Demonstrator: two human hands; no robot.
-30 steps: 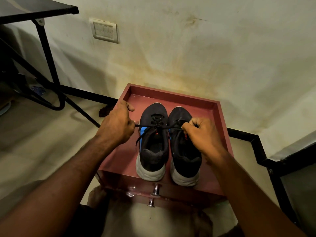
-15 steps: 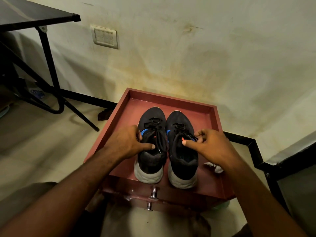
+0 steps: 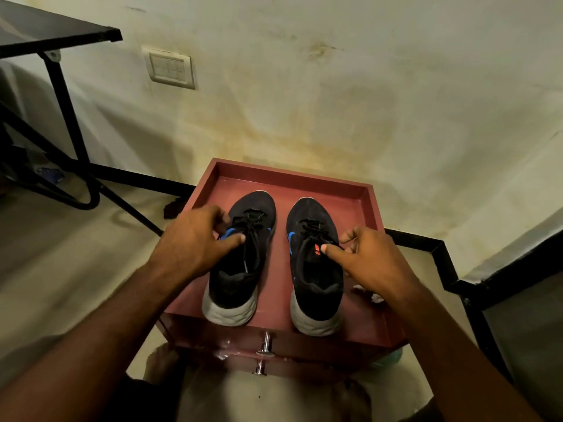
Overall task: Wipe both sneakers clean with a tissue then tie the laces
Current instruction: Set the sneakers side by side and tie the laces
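Black laces sit under both our hands. Our left hand (image 3: 195, 242) grips the left sneaker (image 3: 240, 257) at its lace area, thumb across the tongue and fingers curled over the outer side. Our right hand (image 3: 370, 257) holds the right sneaker (image 3: 313, 269) the same way, thumb tip on the tongue by an orange label too small to read, fingers bent over the outer edge. Whether either hand pinches a lace itself we cannot tell.

The sneakers stand side by side, toes far, heels near, with a strip of bare surface between them. Each has a blue side mark and a pale sole. They rest on a red tray-like top (image 3: 359, 208) with a raised rim on the left, far and right sides; the near edge is open, and the heels sit close to it. A crumpled tissue (image 3: 370, 295) lies just right of the right sneaker, partly behind our wrist. Metal knobs (image 3: 265, 345) show below the near edge.

Further out, a black table leg (image 3: 65, 108) stands to the left, and a switch plate (image 3: 172, 68) sits on the stained wall.
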